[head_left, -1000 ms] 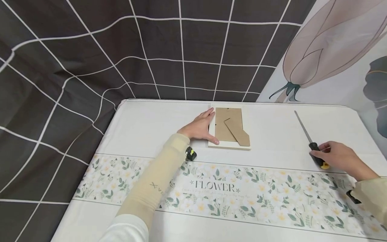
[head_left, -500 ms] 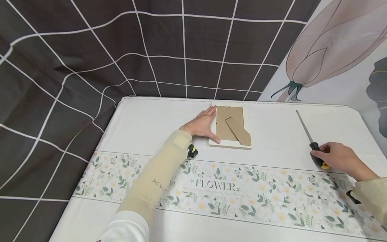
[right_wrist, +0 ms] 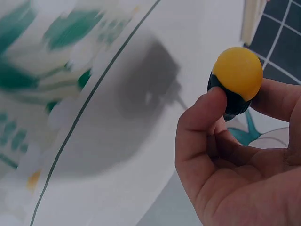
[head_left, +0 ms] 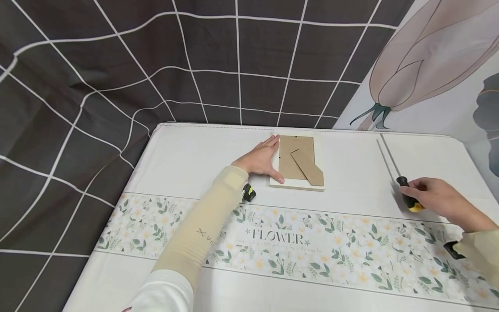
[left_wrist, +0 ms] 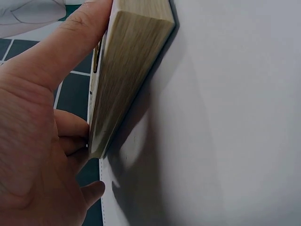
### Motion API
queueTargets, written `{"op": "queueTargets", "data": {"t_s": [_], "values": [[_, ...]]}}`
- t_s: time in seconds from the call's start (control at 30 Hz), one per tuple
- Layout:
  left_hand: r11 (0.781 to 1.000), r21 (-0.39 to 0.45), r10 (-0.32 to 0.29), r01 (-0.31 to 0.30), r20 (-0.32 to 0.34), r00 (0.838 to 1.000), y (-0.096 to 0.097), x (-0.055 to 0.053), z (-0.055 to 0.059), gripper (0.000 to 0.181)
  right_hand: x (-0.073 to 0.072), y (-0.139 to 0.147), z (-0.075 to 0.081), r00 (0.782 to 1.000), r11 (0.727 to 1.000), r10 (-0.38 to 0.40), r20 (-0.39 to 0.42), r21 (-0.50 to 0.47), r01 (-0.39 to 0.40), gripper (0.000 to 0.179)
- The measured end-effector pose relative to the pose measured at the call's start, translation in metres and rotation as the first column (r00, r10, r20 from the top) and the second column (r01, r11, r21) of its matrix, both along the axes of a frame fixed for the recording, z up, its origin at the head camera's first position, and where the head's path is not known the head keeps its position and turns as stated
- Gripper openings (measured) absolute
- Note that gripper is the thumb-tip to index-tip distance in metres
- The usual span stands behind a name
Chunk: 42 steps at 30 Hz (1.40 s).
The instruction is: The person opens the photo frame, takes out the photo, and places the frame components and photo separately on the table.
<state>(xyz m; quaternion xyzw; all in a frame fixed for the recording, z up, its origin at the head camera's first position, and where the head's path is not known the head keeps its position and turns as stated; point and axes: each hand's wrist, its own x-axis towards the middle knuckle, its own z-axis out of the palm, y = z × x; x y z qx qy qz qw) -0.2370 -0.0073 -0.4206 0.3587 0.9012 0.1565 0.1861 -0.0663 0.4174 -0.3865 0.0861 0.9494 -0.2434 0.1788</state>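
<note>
So closest in, the right hand (head_left: pixel 444 201) has its fingers curled around the black-and-yellow handle of the screwdriver (head_left: pixel 405 195), thumb pinching near the yellow butt end, and the tool looks lifted just off the counter (head_left: pixel 351 173). Its long steel shaft runs away from the hand toward the far edge, tilted a bit left. The picture frame (head_left: pixel 298 162) lies face down well off to the left of that tip, cardboard back up, long axis running near to far. The left hand (head_left: pixel 262 161) is flat and spread along the frame's left edge, thumb at the near corner, bracing it.
</note>
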Motion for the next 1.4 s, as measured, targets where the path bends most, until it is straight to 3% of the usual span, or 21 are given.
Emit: {"op": "queueTargets", "data": {"t_s": [0.47, 0.8, 1.13, 1.4], "values": [[0.999, -0.038, -0.024, 0.022, -0.036, 0.999, 0.002, -0.003, 0.006, 0.134, 0.001, -0.03, 0.015, 0.996, 0.985, 0.088, -0.004, -0.152, -0.087, 0.045], [0.996, -0.083, -0.026, 0.021, -0.049, 0.998, 0.003, -0.005, 0.012, 0.127, 0.001, -0.058, 0.019, 0.992, 0.972, 0.125, -0.031, -0.195, -0.129, 0.04], [0.997, -0.07, -0.033, 0.03, -0.05, 0.998, 0.003, -0.006, 0.012, 0.126, -0.004, -0.085, 0.018, 0.985, 0.967, 0.152, -0.081, -0.196, -0.166, 0.041], [0.996, -0.077, -0.045, 0.04, -0.057, 0.997, 0.002, -0.007, 0.013, 0.126, -0.009, -0.112, 0.014, 0.983, 0.981, 0.153, -0.099, -0.106, -0.163, 0.042]]}}
